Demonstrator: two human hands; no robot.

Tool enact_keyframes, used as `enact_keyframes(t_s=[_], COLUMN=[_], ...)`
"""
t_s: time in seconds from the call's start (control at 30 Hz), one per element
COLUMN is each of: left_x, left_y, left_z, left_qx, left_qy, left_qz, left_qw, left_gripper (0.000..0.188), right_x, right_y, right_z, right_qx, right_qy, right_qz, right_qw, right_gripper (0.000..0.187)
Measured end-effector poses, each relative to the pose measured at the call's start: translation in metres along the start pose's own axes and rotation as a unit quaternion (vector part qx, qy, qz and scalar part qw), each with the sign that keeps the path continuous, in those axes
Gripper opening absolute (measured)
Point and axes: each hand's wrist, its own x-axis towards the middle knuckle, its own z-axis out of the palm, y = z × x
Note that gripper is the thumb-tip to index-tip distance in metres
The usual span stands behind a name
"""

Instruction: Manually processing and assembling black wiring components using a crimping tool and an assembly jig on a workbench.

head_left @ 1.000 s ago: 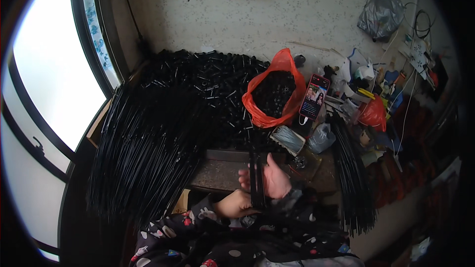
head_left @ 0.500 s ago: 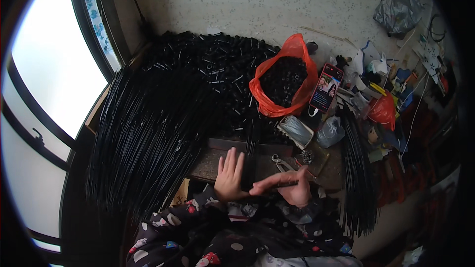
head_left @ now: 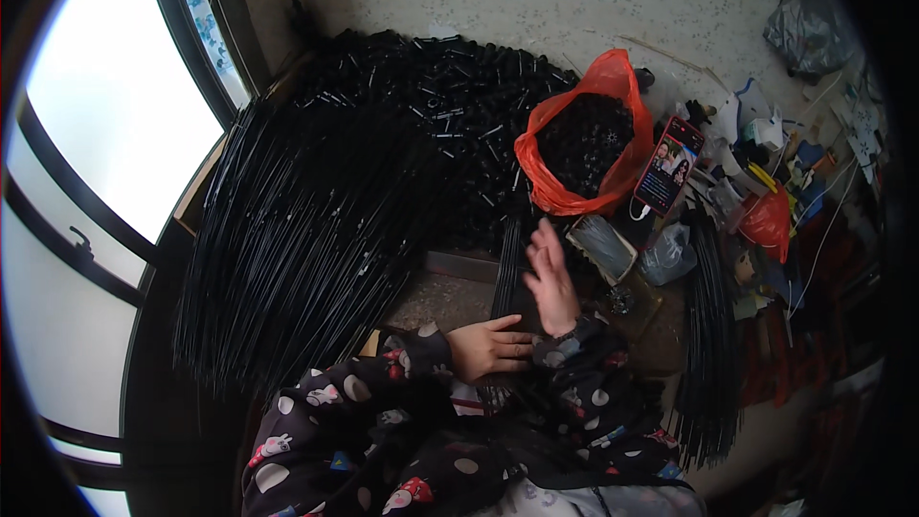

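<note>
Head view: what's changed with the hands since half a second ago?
The left hand, whose fingers pointed away from the body, now lies across the small rod bundle, fingers pointing right. The right hand has swung from pointing left to open, fingers pointing away. The camera has shifted; the red bag and phone stayed put.

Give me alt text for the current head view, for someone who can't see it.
A person's left hand lies across a small bundle of thin black rods, the open right hand just right of it. Beyond sit a heap of small black pieces and an open red plastic bag.
</note>
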Motion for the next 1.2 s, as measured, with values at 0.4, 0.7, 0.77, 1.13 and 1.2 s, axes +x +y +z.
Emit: enact_keyframes(t_s=[0.4,0.7,0.77,1.13,1.2], left_x=[0.006,0.006,0.007,0.057,0.059], left_y=[-0.011,-0.007,-0.005,0.051,0.053], left_z=[0.002,-0.008,-0.011,-0.126,-0.135], left_qx=[-0.156,-0.203,-0.242,-0.396,-0.43], left_qy=[0.123,0.035,0.037,0.114,0.085], left_qz=[-0.029,-0.014,-0.057,-0.112,-0.134], left_qw=[0.98,0.979,0.968,0.904,0.889], left_gripper=[0.054,0.036,0.037,0.023,0.022], right_x=[-0.089,-0.11,-0.111,-0.081,-0.06], right_y=[-0.02,-0.053,-0.06,-0.091,-0.098], right_z=[0.0,0.017,0.023,0.026,0.013], right_qx=[-0.349,-0.365,-0.32,-0.325,-0.125], right_qy=[-0.084,-0.216,-0.2,-0.304,-0.268], right_qz=[-0.124,-0.218,-0.22,-0.242,-0.12], right_qw=[0.925,0.879,0.9,0.862,0.948], right_gripper=[0.017,0.028,0.027,0.043,0.042])
